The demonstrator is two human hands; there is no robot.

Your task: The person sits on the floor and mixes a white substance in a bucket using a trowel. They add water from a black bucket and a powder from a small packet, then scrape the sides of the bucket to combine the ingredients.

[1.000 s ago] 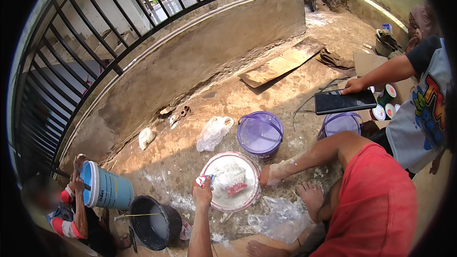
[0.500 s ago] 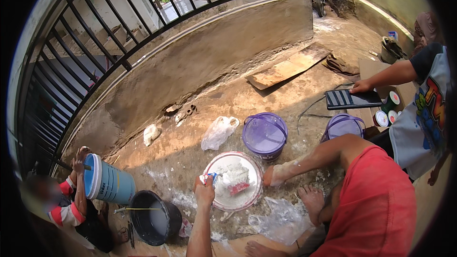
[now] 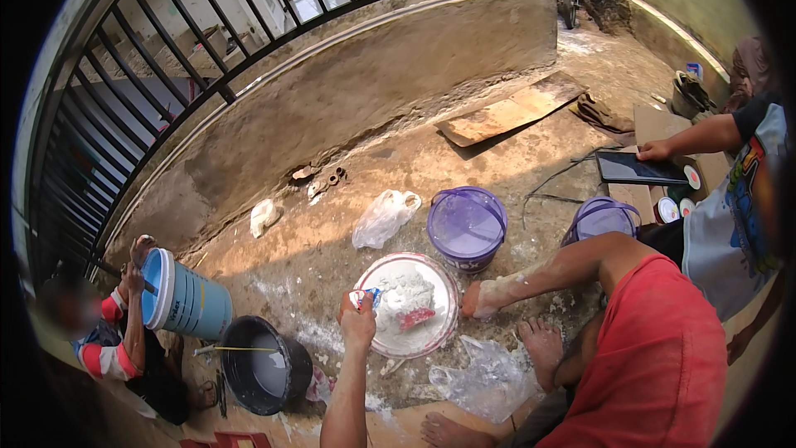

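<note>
A round white basin (image 3: 444, 328) sits on the concrete floor, holding a heap of white powder (image 3: 405, 292) and a small red thing (image 3: 417, 318). My left hand (image 3: 358, 322) is at its left rim, shut on a small white, red and blue packet (image 3: 365, 296) tipped toward the powder. My right hand (image 3: 481, 299), coated in white powder, rests against the basin's right rim with curled fingers; whether it grips the rim is unclear. My bare feet (image 3: 543, 342) lie just right of the basin.
A purple bucket (image 3: 467, 226) and a second one (image 3: 601, 220) stand behind the basin. A black bucket with liquid (image 3: 264, 362) is at left, where a small person tilts a blue bucket (image 3: 184, 302). Plastic bags (image 3: 383, 217) lie around. Another person at right touches a tablet (image 3: 634, 168).
My left hand stays at the basin's rim with the packet. The person at left has lowered the blue bucket a little toward the black one.
</note>
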